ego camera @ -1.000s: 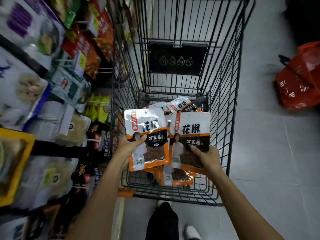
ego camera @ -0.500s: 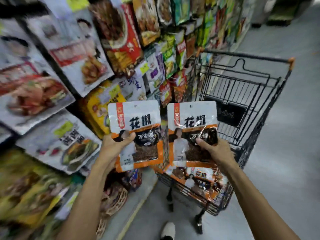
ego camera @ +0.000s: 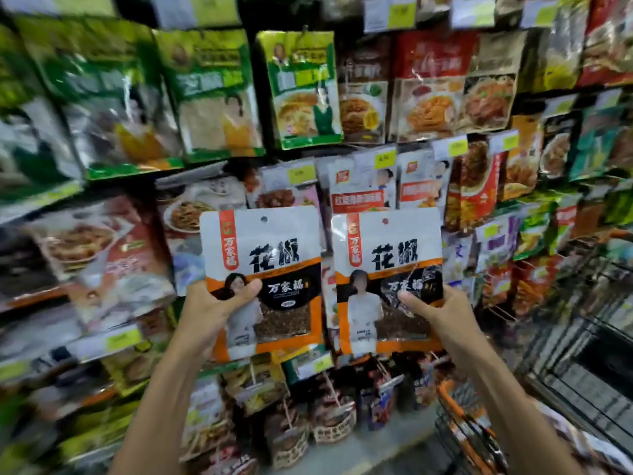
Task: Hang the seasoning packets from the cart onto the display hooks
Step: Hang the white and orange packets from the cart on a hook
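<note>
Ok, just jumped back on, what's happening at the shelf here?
A person faces the display wall, holding up two matching seasoning packets side by side. The left grip pinches the left packet at its lower left, the right grip the right packet at its lower right. Neither packet is on a hook yet. The cart sits at the lower right.

White across the top of the flat plastic seasoning packet (ego camera: 263, 255), with bold black characters, a red-orange side label, an orange border, a black lower panel over brown spice. Same colours on the twin packet (ego camera: 390, 248) just right of it. Above it, glossy green-edged pouches (ego camera: 301, 90) and yellow price tags (ego camera: 301, 174). Lower right of it, black wire cart (ego camera: 582, 351) with orange trim.
</note>
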Action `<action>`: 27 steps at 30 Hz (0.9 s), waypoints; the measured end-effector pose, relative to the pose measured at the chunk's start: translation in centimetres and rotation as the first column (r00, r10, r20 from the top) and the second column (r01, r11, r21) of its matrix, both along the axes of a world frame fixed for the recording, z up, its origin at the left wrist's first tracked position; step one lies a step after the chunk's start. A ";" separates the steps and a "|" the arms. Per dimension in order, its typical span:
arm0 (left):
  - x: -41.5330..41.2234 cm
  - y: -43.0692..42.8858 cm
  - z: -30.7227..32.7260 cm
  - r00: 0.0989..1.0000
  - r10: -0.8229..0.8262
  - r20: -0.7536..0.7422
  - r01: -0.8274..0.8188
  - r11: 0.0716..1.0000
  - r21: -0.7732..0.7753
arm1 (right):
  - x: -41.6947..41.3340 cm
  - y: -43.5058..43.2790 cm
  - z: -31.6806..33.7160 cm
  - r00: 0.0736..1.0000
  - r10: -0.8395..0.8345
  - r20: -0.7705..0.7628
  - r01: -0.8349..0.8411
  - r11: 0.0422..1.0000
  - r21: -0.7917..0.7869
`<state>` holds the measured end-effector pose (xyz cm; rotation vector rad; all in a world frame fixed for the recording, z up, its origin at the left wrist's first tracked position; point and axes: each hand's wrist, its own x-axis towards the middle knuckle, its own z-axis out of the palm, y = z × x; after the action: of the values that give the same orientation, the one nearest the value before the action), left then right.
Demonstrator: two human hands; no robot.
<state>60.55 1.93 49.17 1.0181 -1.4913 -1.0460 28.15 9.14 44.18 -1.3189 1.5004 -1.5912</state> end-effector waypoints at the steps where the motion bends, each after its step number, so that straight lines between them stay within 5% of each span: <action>1: 2.4 0.5 0.6 1.000 0.021 -0.009 -0.021 1.000 -0.003 | 2.2 -0.7 0.6 0.999 0.037 -0.017 -0.037 0.999 -0.006; 9: 21.7 3.8 3.3 0.963 0.260 -0.069 -0.267 0.954 -0.134 | 21.8 -5.0 3.5 0.971 0.237 -0.017 -0.237 0.971 0.010; 18: 42.9 5.8 3.2 0.913 0.404 0.063 -0.396 0.912 -0.106 | 43.7 -6.7 2.8 0.892 0.444 0.084 -0.449 0.893 0.042; 27: 51.9 4.1 4.0 0.859 0.512 0.016 -0.508 0.855 -0.104 | 54.8 -11.7 4.1 0.892 0.436 0.117 -0.444 0.894 0.060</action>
<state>112.41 5.99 53.17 1.2819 -1.1900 -0.5661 82.96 -2.57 48.29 -1.3879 1.0931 -1.2645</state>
